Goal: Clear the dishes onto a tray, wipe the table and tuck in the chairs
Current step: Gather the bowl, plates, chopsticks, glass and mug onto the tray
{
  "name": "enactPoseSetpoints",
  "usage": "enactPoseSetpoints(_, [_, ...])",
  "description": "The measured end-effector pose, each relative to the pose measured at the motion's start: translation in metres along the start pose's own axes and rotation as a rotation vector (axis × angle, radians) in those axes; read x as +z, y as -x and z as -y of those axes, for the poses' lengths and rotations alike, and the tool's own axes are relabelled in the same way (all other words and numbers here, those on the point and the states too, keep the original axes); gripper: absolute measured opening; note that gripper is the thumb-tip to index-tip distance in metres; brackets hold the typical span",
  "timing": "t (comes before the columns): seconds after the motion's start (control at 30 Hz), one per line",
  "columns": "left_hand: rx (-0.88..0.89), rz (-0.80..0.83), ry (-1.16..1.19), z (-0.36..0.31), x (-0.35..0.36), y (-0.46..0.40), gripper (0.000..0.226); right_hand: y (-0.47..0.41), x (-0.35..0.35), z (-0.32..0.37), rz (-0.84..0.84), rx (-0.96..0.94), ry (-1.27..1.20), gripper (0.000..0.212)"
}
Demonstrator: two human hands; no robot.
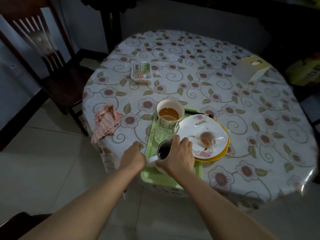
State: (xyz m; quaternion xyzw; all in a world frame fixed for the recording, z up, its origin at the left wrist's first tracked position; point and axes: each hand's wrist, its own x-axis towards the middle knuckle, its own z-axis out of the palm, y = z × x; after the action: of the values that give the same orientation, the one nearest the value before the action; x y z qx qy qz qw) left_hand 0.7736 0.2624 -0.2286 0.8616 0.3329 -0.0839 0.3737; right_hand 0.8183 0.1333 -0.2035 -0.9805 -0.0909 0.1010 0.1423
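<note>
A light green tray (156, 177) lies at the near edge of the round table (242, 108). On it stand a white bowl of orange liquid (170, 110), a clear glass (165, 129), a white mug of dark liquid (163, 154) and a white flowered plate (204, 135) stacked on a yellow plate (225, 149). Black chopsticks (199, 113) lie behind the plates. My right hand (178, 156) grips the mug from above. My left hand (134, 156) is closed at the tray's left rim, beside the mug handle. A pink checked cloth (105, 122) lies at the table's left edge.
A sealed food container (141, 72) sits toward the far left of the table, and a white box (252, 68) at the far right. A dark wooden chair (52, 63) stands pulled out at the left. Another chair's edge (310, 108) shows at the right.
</note>
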Motion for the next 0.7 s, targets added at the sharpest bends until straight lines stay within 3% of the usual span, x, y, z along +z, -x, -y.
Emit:
enactPoseSetpoints(0.27, [-0.037,0.034,-0.037,-0.010,-0.001,-0.002,0.040,0.012,-0.007,-0.019,0.131,-0.075,-0.157,0.098])
enactPoseSetpoints(0.5, [-0.069,0.036,-0.035,-0.016,-0.007,0.009,0.041,0.030,-0.022,-0.045,0.063,0.085,-0.312,0.053])
enactPoseSetpoints(0.7, [-0.091,0.043,-0.062,-0.016,0.002,0.006,0.042,0.048,-0.018,-0.069,0.056,0.298,-0.337,0.049])
